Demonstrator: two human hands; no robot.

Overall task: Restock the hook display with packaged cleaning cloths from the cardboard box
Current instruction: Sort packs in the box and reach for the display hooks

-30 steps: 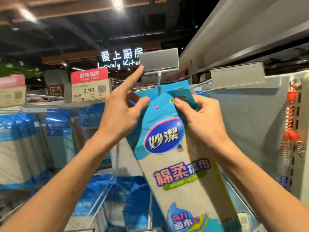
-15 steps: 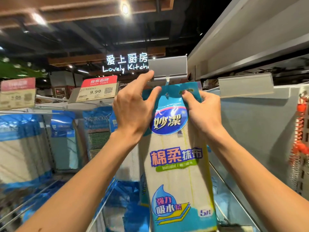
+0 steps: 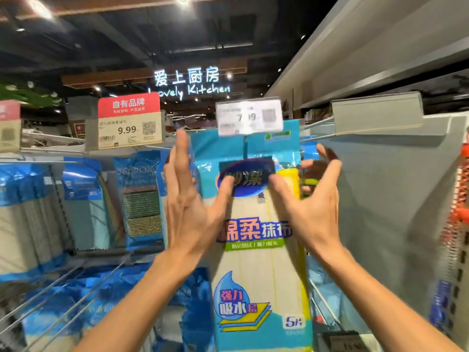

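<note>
**Raised, spread, gripping nothing**

Bare left hand [image 3: 189, 199] upright, fingers straight and close together, thumb angled inward. Bare right hand [image 3: 313, 199] loosely cupped, fingers spread and slightly bent, thumb pointing inward. Bare forearms [image 3: 142, 301] reaching up from below.

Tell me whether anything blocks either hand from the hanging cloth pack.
Nothing visible does. The cloth pack hangs below the price tag, with the left hand and right hand open at either side, thumbs against its front.
</note>
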